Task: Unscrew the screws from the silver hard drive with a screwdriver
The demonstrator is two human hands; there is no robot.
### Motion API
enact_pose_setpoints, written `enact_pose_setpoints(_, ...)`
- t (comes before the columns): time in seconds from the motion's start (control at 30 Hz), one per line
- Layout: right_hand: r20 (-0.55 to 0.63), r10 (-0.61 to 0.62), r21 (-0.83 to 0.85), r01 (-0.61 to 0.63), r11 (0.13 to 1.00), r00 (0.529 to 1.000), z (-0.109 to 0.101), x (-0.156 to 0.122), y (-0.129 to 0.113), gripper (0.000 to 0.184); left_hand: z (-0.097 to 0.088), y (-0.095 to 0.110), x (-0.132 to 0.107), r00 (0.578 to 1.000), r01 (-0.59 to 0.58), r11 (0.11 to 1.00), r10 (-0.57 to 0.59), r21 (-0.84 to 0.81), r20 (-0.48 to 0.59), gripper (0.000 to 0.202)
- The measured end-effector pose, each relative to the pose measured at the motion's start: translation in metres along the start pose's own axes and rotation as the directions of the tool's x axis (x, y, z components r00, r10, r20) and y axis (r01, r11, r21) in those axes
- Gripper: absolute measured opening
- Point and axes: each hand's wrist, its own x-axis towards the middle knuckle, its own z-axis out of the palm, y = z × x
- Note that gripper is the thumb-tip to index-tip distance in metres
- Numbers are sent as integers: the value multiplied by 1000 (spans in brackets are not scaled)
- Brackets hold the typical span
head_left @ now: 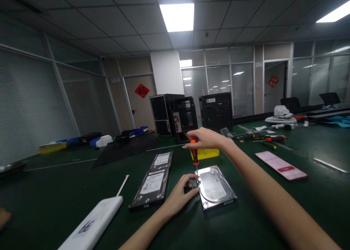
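Lower centre: our left hand (pixel 179 192) is at the left edge of the silver hard drive (pixel 214 186), cover still on; whether its fingers pinch anything we cannot tell; left of centre the nearer dark drive (pixel 151 184) lies closed; mid-frame our right hand (pixel 203 138) is clamped on the screwdriver (pixel 194 156), near upright at that edge; we judge screw work under way, count unreadable; the farther dark drive (pixel 162 160) is closed too.

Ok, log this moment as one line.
right hand: holds screwdriver, tip down; left hand: at left edge of silver drive; dark drives: farther left
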Motion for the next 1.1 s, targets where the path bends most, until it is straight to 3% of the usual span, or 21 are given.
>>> enact_pose_setpoints(0.37, -16, 97, -173, -99, 980, 995, 6, 2, -4, 59, 0, 1, -1, 1000, 5, 1000, -5, -11, -4, 37)
enact_pose_setpoints(0.67, 102, 123, -132, -109, 985, 987, -1, -2, -11, 51, 1, -5, 0, 999, -31, 999, 31, -9, -6, 38)
enact_pose_setpoints(0.9, 178, -16, 232, -26, 972, 984, -2, -2, -7, 43, 1, -5, 1, 1000, -23, 1000, 23, -11, -10, 39)
enact_pose_setpoints(1.1, 149, -27, 324, -23, 946, 988, 2, -1, -3, 51, 1, -4, 0, 1000, -20, 1000, 20, 3, -13, 38)
